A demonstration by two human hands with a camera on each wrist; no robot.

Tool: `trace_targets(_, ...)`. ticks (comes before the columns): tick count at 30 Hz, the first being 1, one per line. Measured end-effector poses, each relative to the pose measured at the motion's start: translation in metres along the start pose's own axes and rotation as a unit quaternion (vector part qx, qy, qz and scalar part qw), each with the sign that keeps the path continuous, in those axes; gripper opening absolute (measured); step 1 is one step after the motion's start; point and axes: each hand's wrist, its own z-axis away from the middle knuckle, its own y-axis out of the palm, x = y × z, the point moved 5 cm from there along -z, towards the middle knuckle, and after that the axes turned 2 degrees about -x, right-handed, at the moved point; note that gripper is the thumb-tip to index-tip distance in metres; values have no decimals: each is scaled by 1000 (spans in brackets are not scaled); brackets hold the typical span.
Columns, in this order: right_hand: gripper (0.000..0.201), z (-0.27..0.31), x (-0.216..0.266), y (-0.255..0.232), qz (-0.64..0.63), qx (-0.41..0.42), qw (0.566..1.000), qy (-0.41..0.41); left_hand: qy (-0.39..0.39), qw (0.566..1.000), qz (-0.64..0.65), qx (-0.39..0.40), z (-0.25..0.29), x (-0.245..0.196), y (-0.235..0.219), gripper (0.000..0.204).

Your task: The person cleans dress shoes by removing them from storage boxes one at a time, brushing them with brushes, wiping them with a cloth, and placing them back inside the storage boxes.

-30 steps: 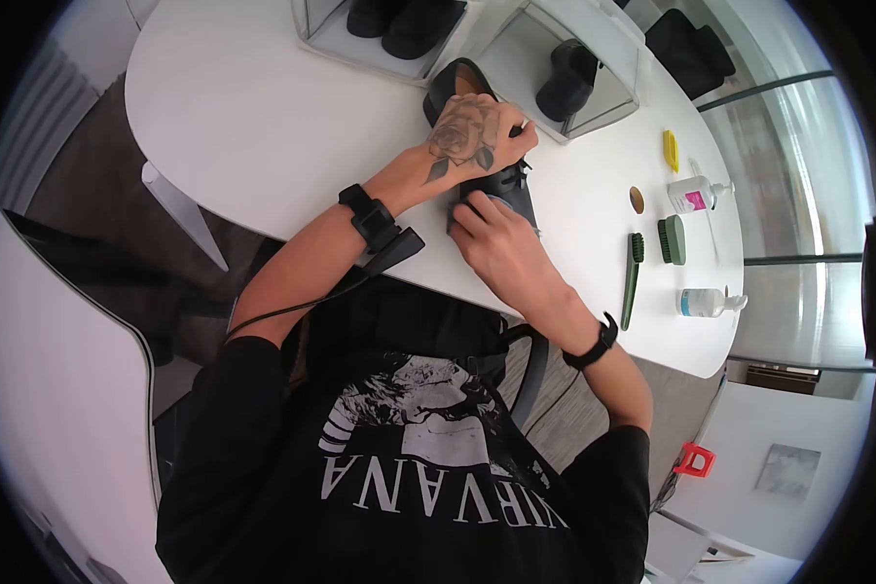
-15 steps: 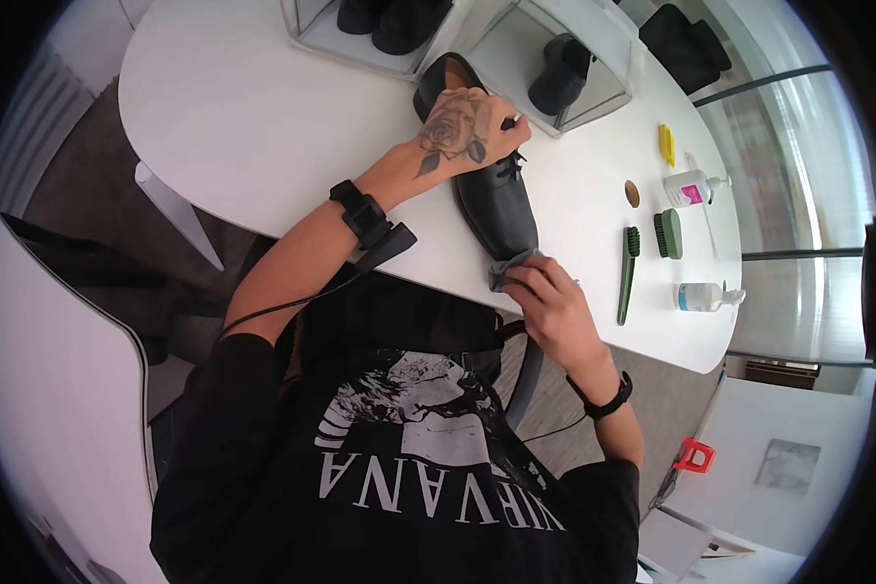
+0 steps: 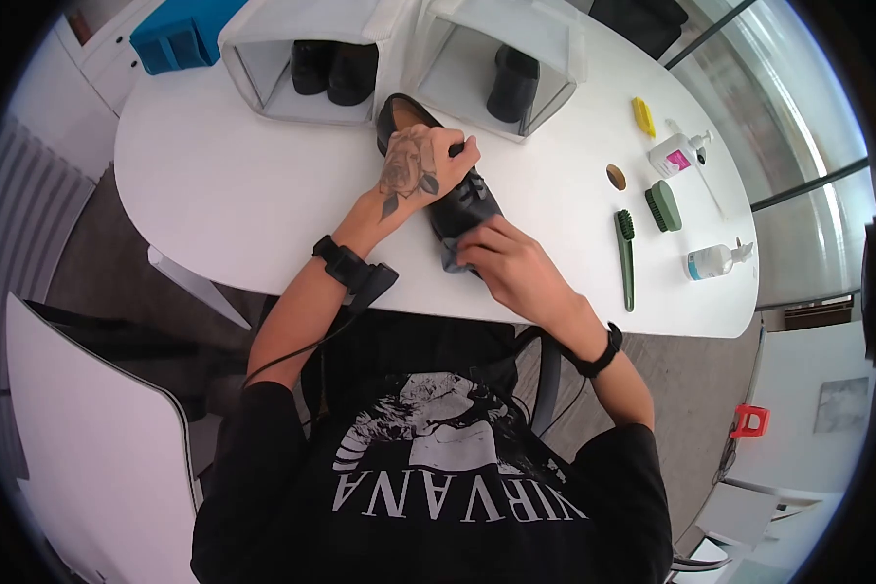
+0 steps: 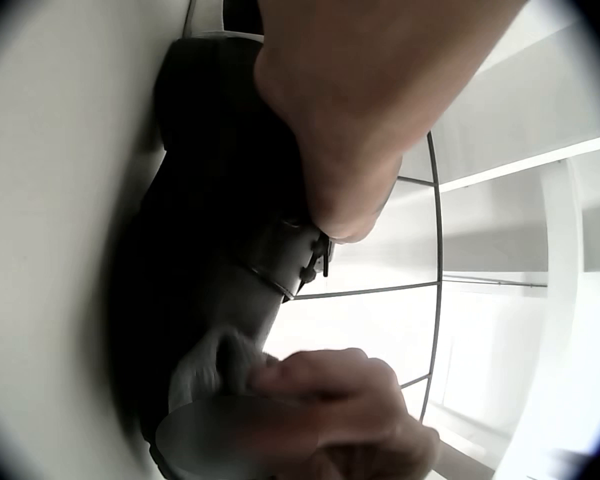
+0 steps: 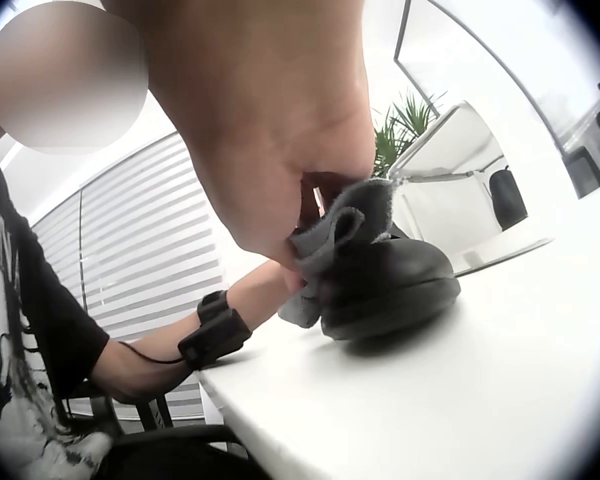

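currently, a black leather lace-up shoe (image 3: 465, 206) with a tan insole lies on the white rounded table (image 3: 282, 195), its toe towards the person. the tattooed left hand (image 3: 420, 165) grips it near the laces, fingers bent over it, their tips hidden; the right hand (image 3: 518, 268) pinches a crumpled grey cloth (image 3: 451, 257) against the toe. beyond, a white open-fronted box (image 3: 501, 27) holds another black shoe (image 3: 512, 86). to the right, a slim green long-handled brush (image 3: 627, 261) lies near an oval green brush (image 3: 666, 205).
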Motion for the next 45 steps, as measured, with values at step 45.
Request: trace_targets(45, 25, 3, -53, -10, 10, -41, 995, 87, 37, 998, 37, 45, -3, 0, 6, 34)
